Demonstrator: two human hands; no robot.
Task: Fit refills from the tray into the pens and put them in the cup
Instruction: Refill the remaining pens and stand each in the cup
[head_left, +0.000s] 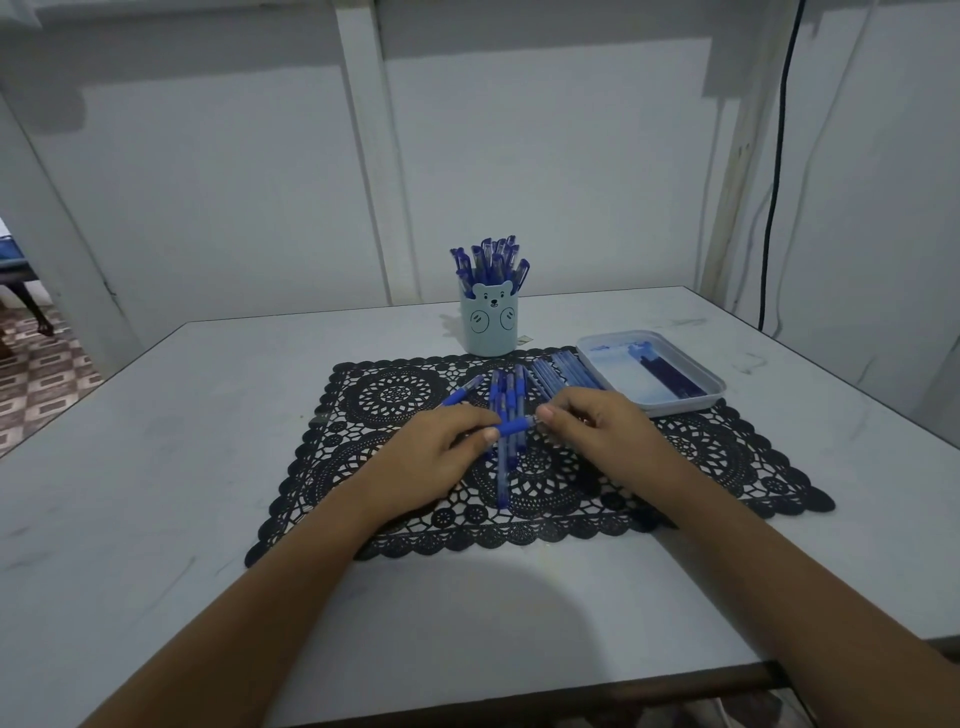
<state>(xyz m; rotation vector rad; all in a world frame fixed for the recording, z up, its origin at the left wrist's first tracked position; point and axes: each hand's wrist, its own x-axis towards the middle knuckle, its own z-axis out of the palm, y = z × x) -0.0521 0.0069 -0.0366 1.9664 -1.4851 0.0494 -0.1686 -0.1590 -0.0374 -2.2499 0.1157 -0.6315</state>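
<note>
Nearest, 2 bare forearms reach in over the front edge of the grey bench (156, 467) and meet above a black lace mat (727, 457). The left hand (436, 452) and the right hand (597, 431) hold 1 blue pen (511, 426) level between them, crosswise to the view. The left fingers (478, 417) curl and pinch it at the blue grip section, while the right hand's thumb and fingertips pinch the other end, where the pen turns clear and thin. How much of the pen's far end lies inside the right hand cannot be told. Just beneath and behind the held pen lies a heap of loose pens (506, 395) on the mat, most pointing away from the person, with 1 stray pen (460, 396) angled off to the left. Further right on the mat is a row of pale slim tubes (558, 376), refills or barrels, too blurred to say which. Touching that row's right side, a white tray (711, 387) sits half on the mat, with a dark blue bundle (670, 376) lying in it. Behind the heap, at the mat's far edge, a pale blue bear-face cup (488, 322) stands upright, packed with capped pens (491, 260). Beyond are white wall panels (234, 182) and a black cable (774, 182) hanging at the right.
</note>
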